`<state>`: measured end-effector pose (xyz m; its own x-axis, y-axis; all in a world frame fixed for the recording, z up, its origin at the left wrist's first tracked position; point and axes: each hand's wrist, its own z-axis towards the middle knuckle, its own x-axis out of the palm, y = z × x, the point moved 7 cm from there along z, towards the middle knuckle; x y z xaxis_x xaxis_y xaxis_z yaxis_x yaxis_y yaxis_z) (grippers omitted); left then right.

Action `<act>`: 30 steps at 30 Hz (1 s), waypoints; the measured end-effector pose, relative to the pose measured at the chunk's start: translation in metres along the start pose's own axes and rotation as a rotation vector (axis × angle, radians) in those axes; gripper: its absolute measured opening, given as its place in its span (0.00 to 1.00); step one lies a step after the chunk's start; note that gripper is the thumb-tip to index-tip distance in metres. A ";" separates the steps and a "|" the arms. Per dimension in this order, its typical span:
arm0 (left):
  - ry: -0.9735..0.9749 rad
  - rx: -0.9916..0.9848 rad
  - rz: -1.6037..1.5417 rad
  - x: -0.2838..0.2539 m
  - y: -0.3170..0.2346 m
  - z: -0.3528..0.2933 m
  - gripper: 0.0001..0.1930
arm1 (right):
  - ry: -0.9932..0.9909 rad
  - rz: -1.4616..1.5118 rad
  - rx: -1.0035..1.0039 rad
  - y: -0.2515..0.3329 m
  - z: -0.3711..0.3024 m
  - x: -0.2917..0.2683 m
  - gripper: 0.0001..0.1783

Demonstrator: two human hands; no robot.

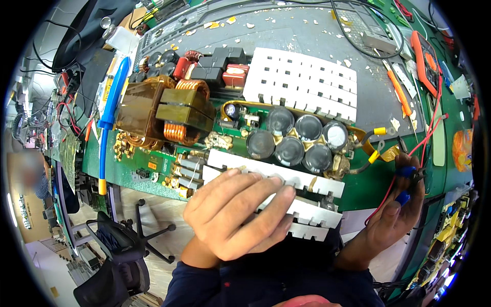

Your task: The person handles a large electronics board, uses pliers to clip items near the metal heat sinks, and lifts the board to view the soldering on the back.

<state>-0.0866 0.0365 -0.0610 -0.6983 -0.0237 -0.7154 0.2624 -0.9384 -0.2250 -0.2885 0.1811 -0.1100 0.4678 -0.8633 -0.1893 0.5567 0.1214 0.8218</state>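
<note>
A large power circuit board (pixel 163 162) lies before me, carrying wound copper coils, several round black capacitors (pixel 280 121) and white finned heat sinks. My left hand (pixel 238 212) is curled over the front heat sink (pixel 307 181), fingers together on its top; the thumb is hidden. At the board's right, my right hand (pixel 396 220) is closed around blue-handled pliers (pixel 405 172), whose exact type I cannot make out. Beside that hand, thick cable leads with yellow sleeves (pixel 379 131) come off the board's right end. Another white heat sink (pixel 302 77) stands along the board's far side.
Pale crumbs litter the grey mat (pixel 276 30) behind the board. A blue desoldering pump (pixel 113 102) lies left, its end past the table's front edge. On the right are an orange multimeter (pixel 426 64) with red leads and an orange-handled tool (pixel 399 92). A chair (pixel 120 245) stands below left.
</note>
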 end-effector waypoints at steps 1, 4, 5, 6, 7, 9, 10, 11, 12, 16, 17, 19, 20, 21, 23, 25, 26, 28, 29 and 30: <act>0.016 -0.010 -0.008 0.000 0.000 0.001 0.14 | -0.037 -0.036 0.035 0.001 0.001 0.001 0.43; 0.022 -0.031 -0.008 0.000 0.001 0.001 0.13 | -0.068 -0.040 0.088 -0.001 0.003 0.003 0.44; 0.025 -0.035 -0.017 0.000 0.001 0.002 0.13 | -0.071 -0.022 0.096 -0.001 0.003 0.003 0.44; 0.028 -0.039 -0.026 0.001 0.001 0.002 0.13 | -0.053 -0.001 0.111 -0.001 0.004 0.004 0.43; 0.031 -0.038 -0.028 0.001 0.002 0.003 0.13 | -0.037 -0.027 0.104 -0.001 0.005 0.006 0.43; 0.041 -0.032 -0.033 0.001 0.003 0.003 0.13 | -0.011 -0.081 0.094 0.000 0.008 0.009 0.42; 0.051 -0.029 -0.041 0.000 0.003 0.003 0.13 | 0.017 -0.104 0.072 0.003 0.011 0.011 0.39; 0.061 -0.029 -0.043 0.000 0.003 0.003 0.13 | 0.045 -0.133 0.063 0.005 0.013 0.013 0.38; 0.070 -0.029 -0.044 0.001 0.004 0.002 0.13 | 0.074 -0.162 0.053 0.008 0.014 0.016 0.38; 0.135 -0.068 -0.036 -0.001 0.004 0.003 0.13 | 0.123 -0.170 0.051 0.011 0.020 0.021 0.36; 0.155 -0.084 -0.040 -0.001 0.005 0.004 0.13 | 0.127 -0.155 0.067 0.010 0.019 0.020 0.36; 0.190 -0.087 -0.027 -0.002 0.005 0.005 0.12 | 0.154 -0.157 0.060 0.010 0.020 0.021 0.34; 0.196 -0.089 -0.026 -0.002 0.005 0.004 0.12 | 0.173 -0.168 0.052 0.010 0.020 0.020 0.34; 0.203 -0.090 -0.025 -0.001 0.005 0.002 0.12 | 0.191 -0.179 0.044 0.011 0.020 0.020 0.34; 0.183 -0.067 -0.021 -0.002 0.004 0.001 0.12 | 0.223 -0.191 0.042 0.011 0.022 0.020 0.33; 0.179 -0.032 -0.030 -0.001 0.004 0.000 0.13 | 0.251 -0.210 0.036 0.013 0.024 0.021 0.33; 0.178 -0.023 -0.049 0.000 0.005 0.002 0.13 | 0.219 -0.214 0.028 0.013 0.024 0.021 0.33; 0.199 -0.041 -0.035 0.001 0.005 0.004 0.13 | 0.205 -0.230 -0.005 0.014 0.028 0.024 0.32; 0.206 -0.045 -0.047 0.002 0.006 0.002 0.13 | 0.194 -0.258 -0.020 0.016 0.029 0.024 0.32; 0.200 -0.032 -0.034 0.001 0.005 0.001 0.13 | 0.149 -0.250 -0.034 0.017 0.031 0.025 0.31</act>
<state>-0.0863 0.0320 -0.0618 -0.5620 0.0798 -0.8233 0.2642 -0.9259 -0.2701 -0.2889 0.1467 -0.0837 0.4077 -0.7873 -0.4626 0.6891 -0.0671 0.7215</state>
